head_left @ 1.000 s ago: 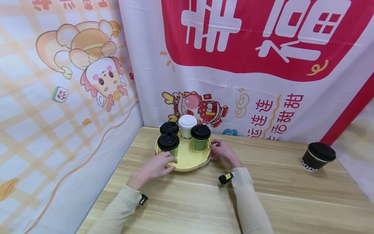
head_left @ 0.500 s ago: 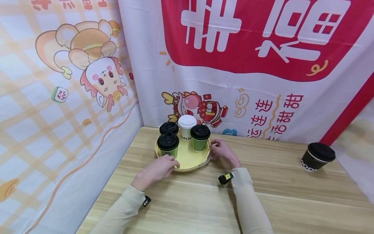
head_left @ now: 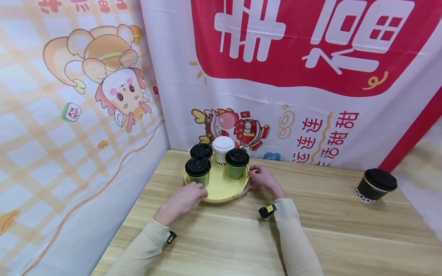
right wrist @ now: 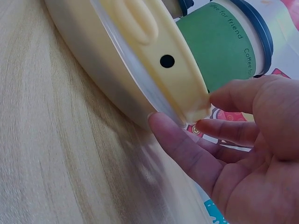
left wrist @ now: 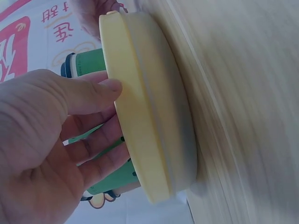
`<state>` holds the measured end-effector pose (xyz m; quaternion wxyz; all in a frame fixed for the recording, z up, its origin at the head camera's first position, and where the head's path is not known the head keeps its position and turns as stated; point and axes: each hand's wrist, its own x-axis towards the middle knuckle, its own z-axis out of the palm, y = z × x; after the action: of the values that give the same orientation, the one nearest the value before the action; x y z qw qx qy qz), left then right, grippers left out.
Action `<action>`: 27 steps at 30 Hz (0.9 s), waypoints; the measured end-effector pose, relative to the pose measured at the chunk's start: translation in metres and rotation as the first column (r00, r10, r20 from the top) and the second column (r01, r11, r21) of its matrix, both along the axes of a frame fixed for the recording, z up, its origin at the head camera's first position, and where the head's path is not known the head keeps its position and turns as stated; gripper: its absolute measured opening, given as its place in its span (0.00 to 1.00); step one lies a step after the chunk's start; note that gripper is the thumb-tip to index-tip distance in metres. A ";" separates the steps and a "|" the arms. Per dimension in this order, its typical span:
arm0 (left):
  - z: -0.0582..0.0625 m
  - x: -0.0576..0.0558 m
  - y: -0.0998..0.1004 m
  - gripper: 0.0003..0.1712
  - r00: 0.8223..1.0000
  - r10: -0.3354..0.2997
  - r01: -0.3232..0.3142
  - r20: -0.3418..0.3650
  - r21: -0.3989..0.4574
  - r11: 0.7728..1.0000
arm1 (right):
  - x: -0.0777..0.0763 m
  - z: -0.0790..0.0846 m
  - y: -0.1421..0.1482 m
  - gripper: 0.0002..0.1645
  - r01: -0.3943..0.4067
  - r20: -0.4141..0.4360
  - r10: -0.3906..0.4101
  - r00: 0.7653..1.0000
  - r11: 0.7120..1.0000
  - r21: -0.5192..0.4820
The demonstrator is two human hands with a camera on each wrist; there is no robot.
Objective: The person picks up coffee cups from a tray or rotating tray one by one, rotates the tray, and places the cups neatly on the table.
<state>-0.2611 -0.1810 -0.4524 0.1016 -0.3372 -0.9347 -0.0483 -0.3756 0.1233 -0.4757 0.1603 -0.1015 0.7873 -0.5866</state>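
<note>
Yellow tray [head_left: 221,191]: near the far-left corner of the tabletop [head_left: 248,234], held from two sides
Left hand [head_left: 184,197]: pinching the near-left rim, with fingertips lost behind the wall
Right hand [head_left: 263,180]: pinching the right rim, with rear fingers hard to make out
Front green cup [head_left: 198,170]: upright, base covered by the hand
Right green cup [head_left: 236,165]: upright, beside the right rim
White-lidded cup [head_left: 221,152]: at the back, with lettering partly blocked
Rear black-lidded cup [head_left: 201,151]: mostly hidden
Dark cup [head_left: 373,186]: near the tabletop's far-right corner (print wrapping out of sight)
</note>
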 end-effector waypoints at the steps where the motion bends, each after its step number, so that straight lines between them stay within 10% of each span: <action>1: 0.000 0.000 -0.001 0.06 1.000 0.007 -0.007 0.006 -0.001 1.000 | -0.003 -0.004 0.000 0.15 0.011 -0.004 -0.011 1.000 1.000 0.000; 27: 0.003 -0.005 -0.015 0.04 0.997 0.031 -0.030 0.065 -0.014 0.999 | -0.002 -0.004 0.001 0.16 0.019 0.018 -0.019 1.000 1.000 0.014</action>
<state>-0.2664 -0.1964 -0.4493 0.0695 -0.3220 -0.9428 -0.0515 -0.3776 0.1247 -0.4794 0.1625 -0.0875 0.7907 -0.5837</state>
